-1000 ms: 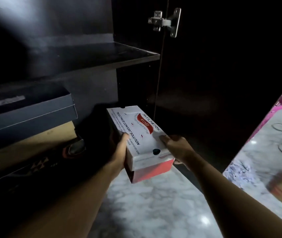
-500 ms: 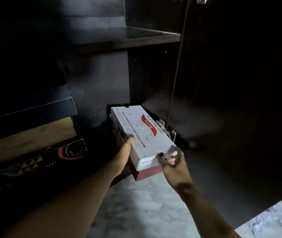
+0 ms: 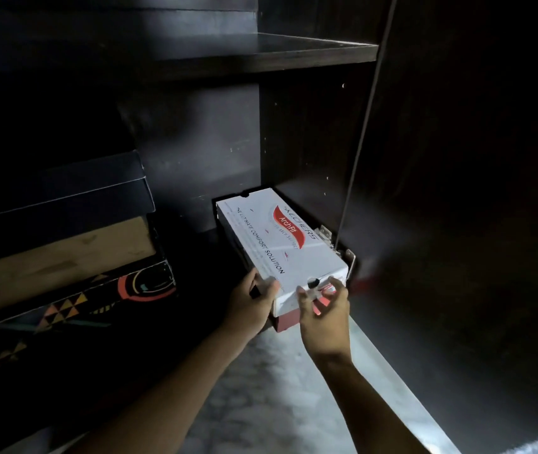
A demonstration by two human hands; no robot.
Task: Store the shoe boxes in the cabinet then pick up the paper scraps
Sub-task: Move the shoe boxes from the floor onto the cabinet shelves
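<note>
A white shoe box [image 3: 280,237] with a red base and a red logo on its lid lies in the bottom right of the dark cabinet [image 3: 195,152], its far end against the back wall. My left hand [image 3: 251,303] grips the box's near left corner, thumb on the lid. My right hand [image 3: 323,319] is at the near end, and its curled fingers hold the end face by the finger hole. No paper scraps are in sight.
At the left of the cabinet stands a stack of a dark blue box [image 3: 64,191], a tan box [image 3: 58,253] and a black patterned box [image 3: 74,299]. A shelf [image 3: 261,57] runs above. The open door [image 3: 457,191] and its hinge [image 3: 348,257] flank the box. A marble floor [image 3: 277,404] lies below.
Both hands have pushed the white box from the air in front of the cabinet deeper in and down onto its bottom. My right hand slid from the box's side to its near end.
</note>
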